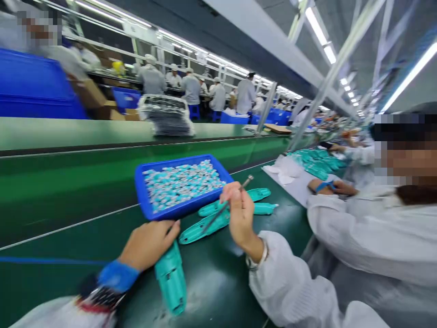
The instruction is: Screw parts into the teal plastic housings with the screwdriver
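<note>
**Blue tray [191, 204] heaped, teal casings [170, 278] out on the belt**

Left to right. Far side: blue crates [34, 86] and cardboard boxes [89, 94], with workers in white smocks [152, 78] down the line, beyond a green conveyor surface [280, 228]. Our left hand [148, 243], with a blue wrist strap [118, 275], rests on the surface, fingers curled closed over the top end of one casing, the part partly hidden there and lying lengthwise toward us. Just past that hand sits the tray, heaped with small teal-and-white parts [180, 182]; too many and too small for us to count. Our right hand [241, 214] is raised, fingers pinched closed on a thin metal tool [247, 182], which angles down across a second casing [205, 230]. Further casings [259, 194] lie just right of that hand, so about four are out on the surface while the tray's load looks large. Behind sits a bagged stack of dark items [166, 116] on a green ledge. Far right: white sheets [285, 168], a co-worker's white sleeve [368, 232] and strapped hand [324, 187], then a heap of teal parts [317, 161].
</note>
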### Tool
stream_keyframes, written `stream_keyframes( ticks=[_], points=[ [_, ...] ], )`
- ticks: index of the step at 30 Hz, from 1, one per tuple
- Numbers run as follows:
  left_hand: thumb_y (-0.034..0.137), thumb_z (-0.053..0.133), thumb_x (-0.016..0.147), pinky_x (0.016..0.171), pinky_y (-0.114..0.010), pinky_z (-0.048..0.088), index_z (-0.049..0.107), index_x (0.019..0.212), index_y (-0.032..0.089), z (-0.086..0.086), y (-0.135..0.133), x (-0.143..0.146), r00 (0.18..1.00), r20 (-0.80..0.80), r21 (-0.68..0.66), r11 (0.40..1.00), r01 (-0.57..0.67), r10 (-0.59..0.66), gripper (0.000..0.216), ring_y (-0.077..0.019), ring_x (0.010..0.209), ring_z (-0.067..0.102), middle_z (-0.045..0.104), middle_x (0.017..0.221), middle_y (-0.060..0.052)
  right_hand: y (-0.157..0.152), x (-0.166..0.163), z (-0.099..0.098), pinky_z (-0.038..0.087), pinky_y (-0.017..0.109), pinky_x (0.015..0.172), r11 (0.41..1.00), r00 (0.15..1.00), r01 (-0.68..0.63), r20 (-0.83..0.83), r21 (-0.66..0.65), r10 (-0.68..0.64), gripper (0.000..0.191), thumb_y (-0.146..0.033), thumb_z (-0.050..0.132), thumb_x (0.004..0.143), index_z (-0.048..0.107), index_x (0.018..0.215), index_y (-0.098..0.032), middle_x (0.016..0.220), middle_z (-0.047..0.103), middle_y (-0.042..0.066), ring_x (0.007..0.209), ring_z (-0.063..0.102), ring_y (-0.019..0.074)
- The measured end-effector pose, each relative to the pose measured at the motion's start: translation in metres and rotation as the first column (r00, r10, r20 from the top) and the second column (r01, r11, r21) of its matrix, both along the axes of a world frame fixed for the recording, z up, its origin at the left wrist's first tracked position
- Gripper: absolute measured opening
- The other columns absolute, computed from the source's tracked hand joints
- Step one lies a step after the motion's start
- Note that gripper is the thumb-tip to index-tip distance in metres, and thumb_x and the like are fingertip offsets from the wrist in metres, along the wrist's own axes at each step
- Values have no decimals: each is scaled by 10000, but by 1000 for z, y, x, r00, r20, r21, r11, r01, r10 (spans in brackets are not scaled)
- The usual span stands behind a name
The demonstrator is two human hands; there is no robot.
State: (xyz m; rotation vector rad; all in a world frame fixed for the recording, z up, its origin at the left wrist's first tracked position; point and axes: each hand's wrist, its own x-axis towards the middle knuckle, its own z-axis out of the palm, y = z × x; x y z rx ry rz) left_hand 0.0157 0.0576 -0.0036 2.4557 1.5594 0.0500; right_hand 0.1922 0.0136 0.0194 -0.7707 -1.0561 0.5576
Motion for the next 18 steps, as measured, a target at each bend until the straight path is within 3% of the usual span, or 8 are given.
stream_keyframes(
  ticks=[4, 7, 10, 14, 18],
  points=[
    [390, 212, 920, 713, -315, 441, 671, 857, 206, 2, -9, -7, 997, -70, 13, 1000, 22, -21, 498, -234, 863, 630, 681, 910, -68, -5, -1, 0, 426, 248, 504, 983, 982, -183, -43, -10, 182, 297, -459, 435, 876, 481, 735, -201, 727, 543, -15, 515, 523, 79],
    [402, 206, 908, 696, -294, 430, 674, 842, 199, 3, -11, -1, 998, -59, 41, 999, 29, -26, 515, -222, 842, 632, 681, 899, -76, -9, -4, 6, 345, 213, 388, 964, 963, -257, -96, -62, 251, 278, -475, 386, 892, 445, 778, -229, 625, 527, -45, 390, 440, 68],
    [403, 212, 896, 678, -286, 422, 676, 822, 189, 2, -12, 3, 999, -45, 49, 999, 23, -20, 516, -217, 824, 631, 683, 873, -77, -20, -15, 13, 232, 177, 353, 939, 935, -322, -195, -120, 296, 298, -510, 405, 874, 422, 748, -240, 505, 400, -84, 339, 287, 49],
    [390, 225, 885, 682, -292, 422, 680, 817, 171, 2, -13, 8, 997, -75, 63, 998, 8, -3, 510, -222, 830, 631, 683, 863, -93, -38, -34, 13, 185, 183, 376, 880, 867, -456, -286, -128, 408, 412, -532, 356, 886, 333, 621, -217, 460, 147, -92, 356, 154, 54],
    [378, 221, 887, 685, -328, 435, 689, 840, 155, 8, -20, 9, 994, -104, 74, 997, 36, -28, 520, -254, 830, 635, 679, 849, -115, -51, -57, 11, 170, 192, 383, 868, 845, -493, -267, -55, 463, 466, -534, 356, 885, 273, 571, -200, 468, 104, -84, 367, 120, 54]
  ],
)
